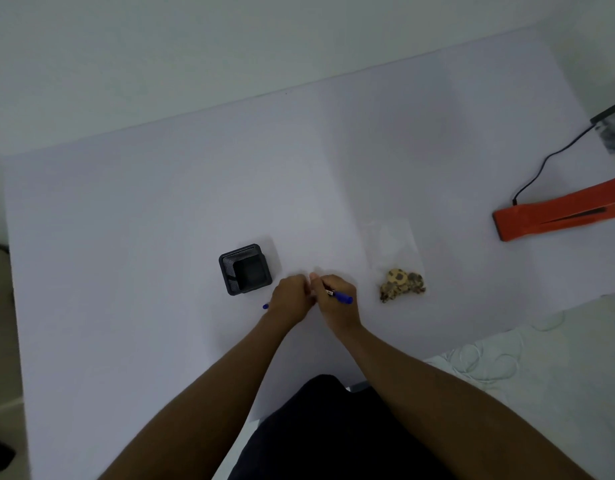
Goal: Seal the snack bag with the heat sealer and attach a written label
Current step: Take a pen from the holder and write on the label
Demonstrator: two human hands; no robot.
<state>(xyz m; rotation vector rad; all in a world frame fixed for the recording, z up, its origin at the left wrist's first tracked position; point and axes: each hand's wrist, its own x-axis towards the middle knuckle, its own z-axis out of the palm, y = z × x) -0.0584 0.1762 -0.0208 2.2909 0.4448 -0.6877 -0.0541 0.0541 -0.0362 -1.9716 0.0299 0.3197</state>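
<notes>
A clear snack bag (392, 247) lies flat on the white table (160, 209), with brown speckled cookies (401, 285) bunched at its near end. The orange heat sealer (555, 220) rests at the far right, its black cord (541, 164) running back. My right hand (334, 299) grips a blue pen (340, 296) just left of the bag. My left hand (290, 297) is curled against the right one. A small blue piece (265, 306) shows at its left edge. Whether that hand holds it, I cannot tell. A pale bit between the fingertips is too blurred to name.
A black mesh pen holder (245, 268) stands just left of my hands. My dark-clothed lap (334, 427) is at the table's near edge. A white quilted surface (507, 358) lies to the lower right. A dark object (611, 126) sits at the far right edge.
</notes>
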